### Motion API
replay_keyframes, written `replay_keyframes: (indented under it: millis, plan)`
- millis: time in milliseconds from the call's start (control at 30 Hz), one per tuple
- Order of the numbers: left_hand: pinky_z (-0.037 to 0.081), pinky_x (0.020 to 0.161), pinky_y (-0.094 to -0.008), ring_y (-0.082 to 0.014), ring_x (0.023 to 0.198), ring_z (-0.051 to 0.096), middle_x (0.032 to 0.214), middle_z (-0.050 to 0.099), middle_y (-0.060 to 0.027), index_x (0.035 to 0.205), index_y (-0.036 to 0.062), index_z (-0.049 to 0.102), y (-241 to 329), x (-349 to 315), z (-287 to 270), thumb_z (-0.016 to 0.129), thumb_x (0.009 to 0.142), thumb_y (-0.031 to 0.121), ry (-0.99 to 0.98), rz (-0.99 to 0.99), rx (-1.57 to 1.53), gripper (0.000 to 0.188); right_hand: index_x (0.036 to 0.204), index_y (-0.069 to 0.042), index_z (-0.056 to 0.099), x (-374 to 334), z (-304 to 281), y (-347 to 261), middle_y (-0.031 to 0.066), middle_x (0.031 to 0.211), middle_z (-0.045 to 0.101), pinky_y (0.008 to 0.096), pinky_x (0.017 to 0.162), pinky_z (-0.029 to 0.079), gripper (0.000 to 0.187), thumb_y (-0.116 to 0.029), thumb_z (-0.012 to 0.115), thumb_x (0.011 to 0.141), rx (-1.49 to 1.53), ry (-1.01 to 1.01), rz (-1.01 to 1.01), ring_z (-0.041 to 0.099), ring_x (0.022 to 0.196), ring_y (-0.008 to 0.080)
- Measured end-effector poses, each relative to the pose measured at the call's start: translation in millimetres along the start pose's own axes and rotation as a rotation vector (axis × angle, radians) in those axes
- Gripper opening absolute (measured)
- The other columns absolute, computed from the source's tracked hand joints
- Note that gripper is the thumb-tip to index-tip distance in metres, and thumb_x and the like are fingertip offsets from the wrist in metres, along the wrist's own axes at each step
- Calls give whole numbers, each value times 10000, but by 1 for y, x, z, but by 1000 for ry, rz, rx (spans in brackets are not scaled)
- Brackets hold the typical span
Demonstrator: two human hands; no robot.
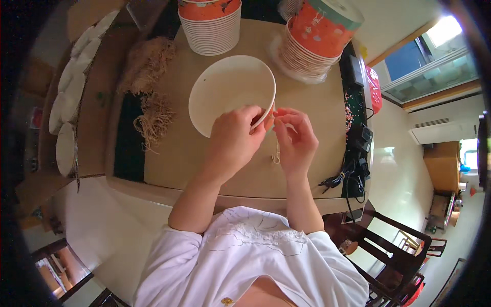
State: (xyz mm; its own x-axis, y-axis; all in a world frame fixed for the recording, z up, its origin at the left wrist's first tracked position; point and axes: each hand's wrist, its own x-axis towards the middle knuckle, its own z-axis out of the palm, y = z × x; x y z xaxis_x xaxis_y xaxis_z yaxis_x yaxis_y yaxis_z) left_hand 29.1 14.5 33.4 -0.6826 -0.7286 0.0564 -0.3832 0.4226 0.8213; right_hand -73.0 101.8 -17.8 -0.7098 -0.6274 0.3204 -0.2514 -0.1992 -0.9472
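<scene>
A paper bucket (225, 92) with a white inside and an orange outer wall lies tilted over the middle of the table, its mouth facing me. My left hand (235, 135) grips its near right rim, fingers partly hidden behind the wall. Just right of that rim, my right hand (297, 140) pinches a thin pale string (276, 156) against the bucket's outer side. The string's looped end hangs below the fingers. How it is fixed to the bucket is too small to tell.
Stacked buckets stand at the back, one stack (210, 33) left and another (312, 48) right. Tangled pale strings (153, 115) lie along the left side. Black cables and adapters (353, 169) crowd the right edge. A carton of white round pieces (74, 92) stands left; a dark chair (394, 245) is at lower right.
</scene>
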Motion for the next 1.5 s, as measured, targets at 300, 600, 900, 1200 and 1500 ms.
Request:
replay_keyframes:
  millis: [300, 600, 900, 1200, 1500]
  plan:
    - [497, 631, -338, -281, 738, 660, 823, 647, -184, 939, -15, 633, 0, -1, 5, 613, 787, 38, -19, 44, -31, 162, 890, 0, 627, -4, -2, -6, 105, 1043, 609, 254, 711, 539, 120, 44, 659, 783, -99, -2, -63, 606, 916, 160]
    - [489, 636, -361, -290, 759, 647, 832, 629, -193, 976, -21, 611, 3, -3, 4, 580, 842, 92, -145, 94, -93, 178, 881, -5, 631, -4, -8, -5, 102, 1026, 620, 251, 688, 528, 105, 40, 656, 789, -135, 4, -59, 609, 900, 159]
    - [468, 625, -434, -342, 713, 598, 778, 609, -156, 823, 26, 583, -2, -3, 16, 532, 870, 115, -109, 268, 22, 113, 900, -4, 622, -11, -22, -5, 84, 987, 618, 230, 678, 509, 103, 39, 634, 806, -181, -12, 0, 598, 859, 125]
    - [493, 574, -391, -276, 616, 635, 750, 632, -141, 929, 21, 501, -9, -1, 25, 488, 920, 102, -83, 57, -133, 82, 1003, -15, 574, -45, -30, -55, 55, 818, 600, 219, 586, 456, 230, 76, 613, 795, -312, -268, -44, 580, 691, 107]
    - [447, 504, -257, -140, 552, 545, 871, 603, -89, 973, 40, 502, -22, 15, 23, 418, 969, 173, -782, -522, -952, 157, 991, 25, 504, -63, 8, -93, 124, 855, 509, 344, 657, 491, 336, -103, 563, 686, -479, -1153, -462, 558, 835, 258]
